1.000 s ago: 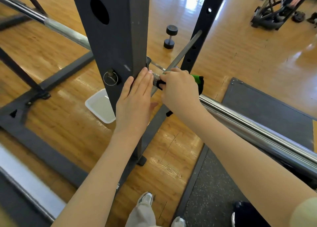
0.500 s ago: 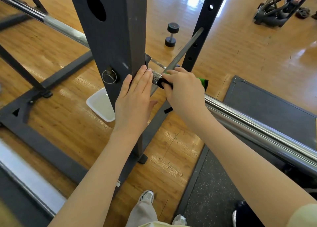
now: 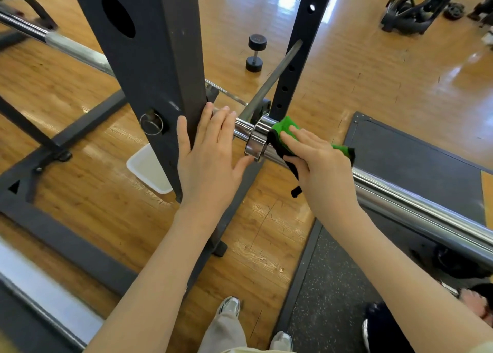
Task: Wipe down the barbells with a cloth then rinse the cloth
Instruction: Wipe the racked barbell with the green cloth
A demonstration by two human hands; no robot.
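A chrome barbell [image 3: 416, 206] lies across the dark rack and runs from upper left to lower right. Its collar [image 3: 254, 142] shines at the centre. My right hand [image 3: 317, 166] wraps a green and black cloth [image 3: 284, 131] round the sleeve just right of the collar. My left hand [image 3: 208, 152] lies flat with straight fingers against the rack upright [image 3: 160, 72], its thumb near the collar. The bar's knurled part [image 3: 72, 48] shows to the left of the upright.
A white basin [image 3: 145, 167] stands on the wooden floor behind the upright. A black dumbbell [image 3: 256, 52] lies further back. Black rubber mats [image 3: 400, 150] cover the floor on the right. Rack base beams cross the left side. My shoes show at the bottom.
My right hand has slid the cloth to the right along the bar, off the thin part and past the collar onto the sleeve. The left hand stays on the upright.
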